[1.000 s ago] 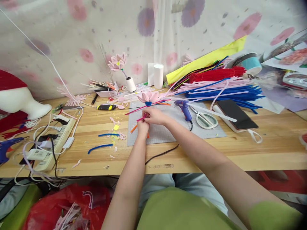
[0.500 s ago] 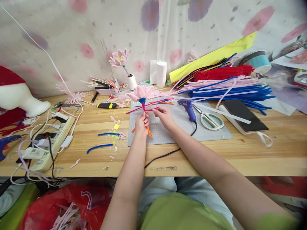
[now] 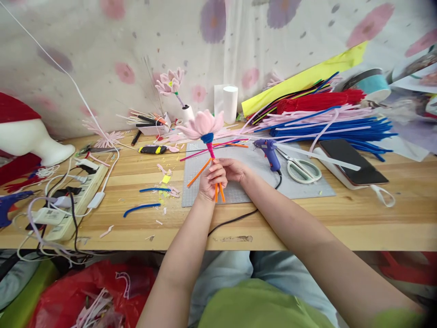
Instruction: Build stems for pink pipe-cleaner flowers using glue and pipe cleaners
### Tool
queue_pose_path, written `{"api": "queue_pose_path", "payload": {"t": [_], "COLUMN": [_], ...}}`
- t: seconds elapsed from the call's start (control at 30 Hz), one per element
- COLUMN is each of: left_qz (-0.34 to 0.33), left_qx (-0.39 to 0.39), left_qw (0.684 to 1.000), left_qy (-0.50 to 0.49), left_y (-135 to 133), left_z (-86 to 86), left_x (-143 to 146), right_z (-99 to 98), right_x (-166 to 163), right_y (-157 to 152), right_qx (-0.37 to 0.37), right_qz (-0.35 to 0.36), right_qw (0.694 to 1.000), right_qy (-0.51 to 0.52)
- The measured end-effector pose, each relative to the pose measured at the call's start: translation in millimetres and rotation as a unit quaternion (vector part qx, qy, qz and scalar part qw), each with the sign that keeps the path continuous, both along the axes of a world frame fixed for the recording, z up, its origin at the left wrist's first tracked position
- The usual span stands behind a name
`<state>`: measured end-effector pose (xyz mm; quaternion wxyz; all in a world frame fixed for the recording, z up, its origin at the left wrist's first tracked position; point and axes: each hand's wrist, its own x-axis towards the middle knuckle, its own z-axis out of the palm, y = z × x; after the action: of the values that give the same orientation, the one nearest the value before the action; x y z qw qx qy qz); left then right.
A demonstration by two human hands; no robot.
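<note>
A pink pipe-cleaner flower (image 3: pixel 202 125) stands upright above the cutting mat, with a blue band (image 3: pixel 207 138) under its petals and a magenta-wrapped stem (image 3: pixel 210 150). My left hand (image 3: pixel 212 180) is closed around the lower stem. Orange pipe-cleaner ends (image 3: pixel 220 193) stick out below it, and another orange end (image 3: pixel 199 172) slants out to the left. At the stem, just right of my left hand, my right hand (image 3: pixel 235 170) has its fingers closed on the magenta pipe cleaner; its fingertips are partly hidden. Loose magenta and orange pipe cleaners (image 3: pixel 235 143) lie behind.
On the grey mat (image 3: pixel 235 198) are a purple glue gun (image 3: pixel 269 154) and scissors (image 3: pixel 302 169). A phone (image 3: pixel 353 161) lies right, below bundled blue pipe cleaners (image 3: pixel 334 130). A second flower (image 3: pixel 170 82) stands behind. Left are a power strip (image 3: pixel 82 202) and a white foam head (image 3: pixel 37 136).
The flower has risen slightly, shifted right and tipped, showing more of its petals' outside. My right hand has moved down and in against my left hand, and the magenta strand between them no longer shows.
</note>
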<state>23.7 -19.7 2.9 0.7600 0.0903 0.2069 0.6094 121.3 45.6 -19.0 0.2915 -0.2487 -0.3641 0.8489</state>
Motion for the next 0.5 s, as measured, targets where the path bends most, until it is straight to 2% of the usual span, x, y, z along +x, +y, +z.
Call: {"api": "queue_pose_path", "payload": {"t": [0.07,0.2,0.37,0.43,0.47,0.5], "left_qz": [-0.018,-0.031,-0.04,-0.014,0.01,0.04], "left_qx": [0.004,0.011,0.01,0.014,0.018,0.021], "left_qw": [1.0,0.999,0.993,0.987,0.982,0.975], "left_qy": [0.002,0.024,0.11,0.157,0.185,0.217], "left_y": [-2,-1,3,7,10,13], "left_z": [0.3,-0.5,0.6,0.3,-0.8,-2.7], "left_x": [2,1,1,0,0,0], "right_z": [0.9,-2.7,-9.0,-8.9,-7.7,-5.5], "right_x": [2,6,9,9,8,8], "right_y": [0,1,5,7,6,5], "right_qx": [-0.027,-0.018,0.071,0.13,0.17,0.219], "right_qz": [0.019,0.01,-0.023,-0.093,-0.159,-0.237], "right_qw": [0.999,1.0,0.997,0.985,0.968,0.937], "right_qy": [0.009,0.008,-0.016,-0.061,-0.095,-0.133]}}
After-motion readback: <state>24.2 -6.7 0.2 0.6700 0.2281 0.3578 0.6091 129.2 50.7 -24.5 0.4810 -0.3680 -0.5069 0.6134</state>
